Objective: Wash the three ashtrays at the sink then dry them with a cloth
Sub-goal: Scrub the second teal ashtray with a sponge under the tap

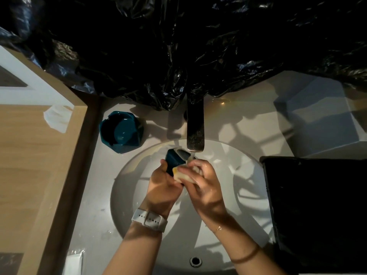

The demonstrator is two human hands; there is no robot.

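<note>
Both forearms reach forward over the white sink (127, 195), and the hands meet just under the dark faucet (195, 128), where water runs down. The left hand (162, 181), with a white watch (149, 219) on the wrist, curls its fingers around a teal ashtray (172, 159) and holds it tilted over the basin. The right hand (202, 181) grips a soapy yellow sponge (181, 175) and presses it against this ashtray. A second teal ashtray (121, 132) stands upright on the counter, left of the faucet. Black plastic sheet (178, 46) hangs behind.
</note>
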